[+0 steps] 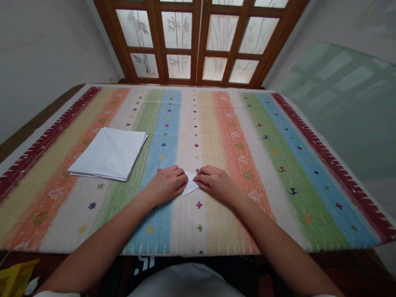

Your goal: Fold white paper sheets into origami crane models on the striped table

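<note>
A small piece of folded white paper [190, 187] lies on the striped tablecloth, between my two hands near the front middle of the table. My left hand [169, 182] grips its left side, fingers curled and pressed together. On the right side, my right hand [216, 181] pinches the paper with thumb and fingers. Parts of the paper are hidden under the fingers of both hands. To the left, a stack of white paper sheets [109, 153] rests on the cloth, apart from my left hand.
The striped tablecloth [220, 222] covers the table. Beyond its far edge stand wooden doors [196, 35] with patterned panes. A glass panel [353, 105] leans along the right wall. At the lower left, below table height, is a yellow basket [5, 280].
</note>
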A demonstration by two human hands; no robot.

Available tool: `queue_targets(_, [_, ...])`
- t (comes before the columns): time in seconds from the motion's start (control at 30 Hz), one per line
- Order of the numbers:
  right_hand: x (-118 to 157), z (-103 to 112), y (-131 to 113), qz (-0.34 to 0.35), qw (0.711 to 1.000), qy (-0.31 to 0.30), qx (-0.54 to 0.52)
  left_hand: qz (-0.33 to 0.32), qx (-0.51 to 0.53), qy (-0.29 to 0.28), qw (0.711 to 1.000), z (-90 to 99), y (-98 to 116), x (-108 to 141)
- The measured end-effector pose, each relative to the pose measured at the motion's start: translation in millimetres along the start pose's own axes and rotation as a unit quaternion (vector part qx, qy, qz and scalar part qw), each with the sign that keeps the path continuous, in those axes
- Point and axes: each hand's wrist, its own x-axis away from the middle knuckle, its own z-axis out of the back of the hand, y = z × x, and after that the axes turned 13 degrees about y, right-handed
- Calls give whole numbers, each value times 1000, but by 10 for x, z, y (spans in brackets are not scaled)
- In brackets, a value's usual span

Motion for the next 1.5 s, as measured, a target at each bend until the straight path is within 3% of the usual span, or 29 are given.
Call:
queue_targets(0.2, [16, 62, -2, -31, 999, -9, -5, -9, -1, -7, 1000, -13, 32, -13])
queue_targets(0.47, [-16, 61, 23, -181, 980, -3, -86, -20, 10, -11, 1000, 34, 6, 3])
queue_targets(0.6, [-17, 80, 44, -209, 972, -5, -106, -11, 27, -8, 1000, 44, 10, -1])
queue_targets(0.73, [3, 130, 74, -228, 968, -5, -107, 32, 70, -3, 997, 15, -26, 4])
queue_targets(0.9, [9, 146, 56, -256, 958, -1, -128, 133, 143, 25, 980, -42, -77, 23])
queue_targets(1.0, [20, 154, 43, -252, 960, 4, -125, 134, 161, 41, 977, -62, -82, 28])
queue_targets(1.17, [21, 183, 21, -209, 973, -11, -101, 118, 149, 18, 982, -57, -70, 16])
queue_targets(1.37, [23, 132, 1, -238, 967, 18, -87, 133, 163, 14, 977, -27, -72, 1])
queue_targets(1.5, [34, 139, 1, -215, 973, -4, -89, 136, 179, 25, 974, -30, -85, 1])
